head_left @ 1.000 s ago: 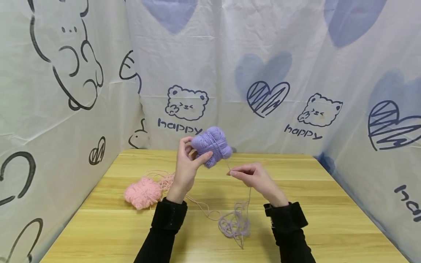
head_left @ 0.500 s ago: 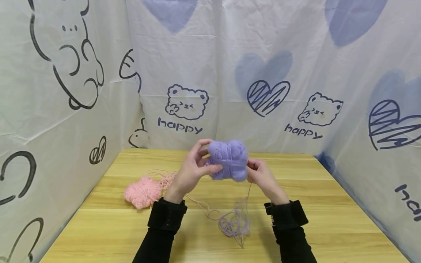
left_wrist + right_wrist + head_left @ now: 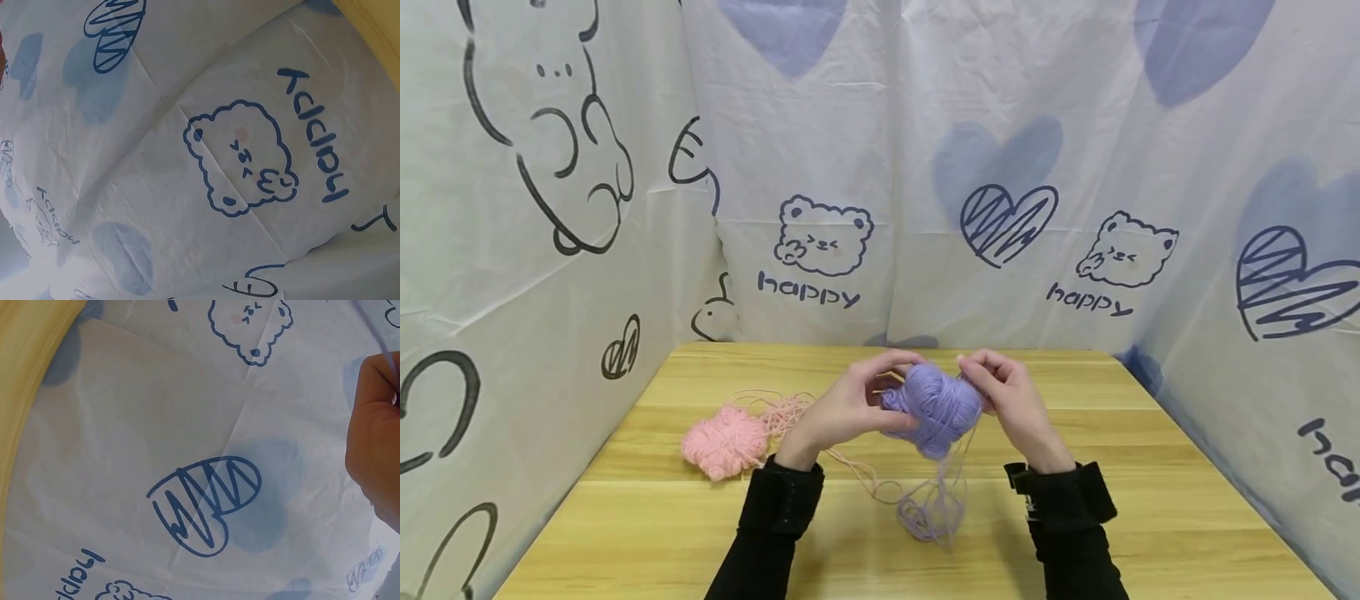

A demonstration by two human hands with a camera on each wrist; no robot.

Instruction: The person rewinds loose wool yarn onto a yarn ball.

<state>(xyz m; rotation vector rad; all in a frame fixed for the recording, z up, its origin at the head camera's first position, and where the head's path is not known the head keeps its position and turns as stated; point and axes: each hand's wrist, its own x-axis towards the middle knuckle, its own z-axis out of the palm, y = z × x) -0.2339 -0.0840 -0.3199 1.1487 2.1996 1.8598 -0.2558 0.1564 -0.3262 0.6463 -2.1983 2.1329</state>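
My left hand [image 3: 850,402] grips a purple ball of yarn [image 3: 936,410] above the middle of the table, thumb in front and fingers behind. At the ball's right side, my right hand [image 3: 1011,402] pinches a thin purple strand between thumb and fingertips. From there the yarn hangs down to a loose purple tangle [image 3: 928,512] on the table. In the right wrist view, part of the right hand [image 3: 378,437] shows at the right edge, a blurred strand above it. The left wrist view shows mostly the curtain.
A pink ball of yarn [image 3: 724,443] lies on the wooden table [image 3: 1150,517] at the left, with a pink tangle [image 3: 784,412] beside it. One pink strand trails toward the purple tangle. Printed white curtains [image 3: 820,125] stand around the table's back and sides.
The purple ball has moved right and down with my left hand and turned over. My right hand has risen from below the ball to its right side, bringing the strand along.
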